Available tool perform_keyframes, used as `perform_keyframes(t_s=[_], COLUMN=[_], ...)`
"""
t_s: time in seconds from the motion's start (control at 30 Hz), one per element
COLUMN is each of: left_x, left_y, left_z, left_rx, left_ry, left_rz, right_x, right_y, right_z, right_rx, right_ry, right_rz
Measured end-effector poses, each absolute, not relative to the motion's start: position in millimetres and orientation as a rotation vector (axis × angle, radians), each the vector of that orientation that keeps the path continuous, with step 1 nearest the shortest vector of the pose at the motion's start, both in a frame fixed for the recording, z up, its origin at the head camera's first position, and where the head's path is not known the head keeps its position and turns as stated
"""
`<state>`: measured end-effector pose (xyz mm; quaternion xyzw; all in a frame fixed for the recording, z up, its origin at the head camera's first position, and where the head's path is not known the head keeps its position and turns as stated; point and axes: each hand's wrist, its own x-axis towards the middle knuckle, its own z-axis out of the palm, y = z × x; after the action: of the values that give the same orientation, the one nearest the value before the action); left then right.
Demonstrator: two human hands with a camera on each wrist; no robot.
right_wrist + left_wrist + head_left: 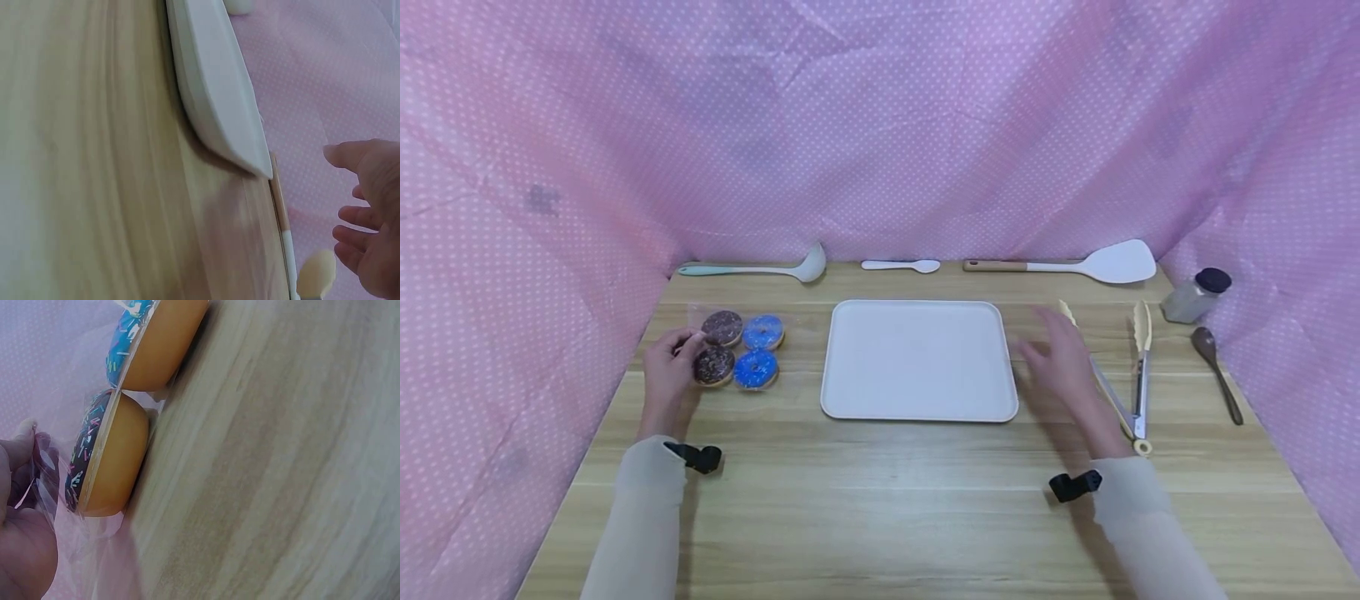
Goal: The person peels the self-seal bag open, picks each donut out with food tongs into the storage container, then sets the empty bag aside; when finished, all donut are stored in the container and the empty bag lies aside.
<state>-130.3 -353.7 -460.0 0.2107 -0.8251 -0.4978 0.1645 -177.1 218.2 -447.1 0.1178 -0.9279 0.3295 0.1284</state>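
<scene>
Pinching the wrapper (87, 532) by its edge, the left grip (669, 362) is holding it beside four donuts (756, 368) lying inside, left of the tray (920, 360). The right grip (1063, 360) is hovering, holding nothing, near tray and tongs (1142, 383); a ladle (807, 267), white spoon (917, 266) and spatula (1122, 262) are lining the table's (865, 500) far edge.

Bare right hand (382, 194) hovers near a white rectangular tray (231, 94), a slim tan-and-white handle (280, 197) along the edge of a wood-grain table (81, 156)
</scene>
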Motion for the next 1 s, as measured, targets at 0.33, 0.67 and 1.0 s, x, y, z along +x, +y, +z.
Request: perform_keyframes(t_s=[0.33, 0.67, 1.0], left_x=[-130, -130, -130], left_y=[-355, -355, -355], left_z=[-462, -464, -462], left_rx=[0.581, 0.541, 0.555], left_ry=[-2.358, -2.343, -2.336], left_rz=[-1.382, -1.370, -1.393], right_x=[-154, -141, -133], right_y=[258, 286, 295], right_z=[-442, -443, -444], right_rx=[0.064, -0.247, -0.401], right_ry=[-2.740, -2.858, -2.995], right_rz=[0.898, 0.806, 0.773])
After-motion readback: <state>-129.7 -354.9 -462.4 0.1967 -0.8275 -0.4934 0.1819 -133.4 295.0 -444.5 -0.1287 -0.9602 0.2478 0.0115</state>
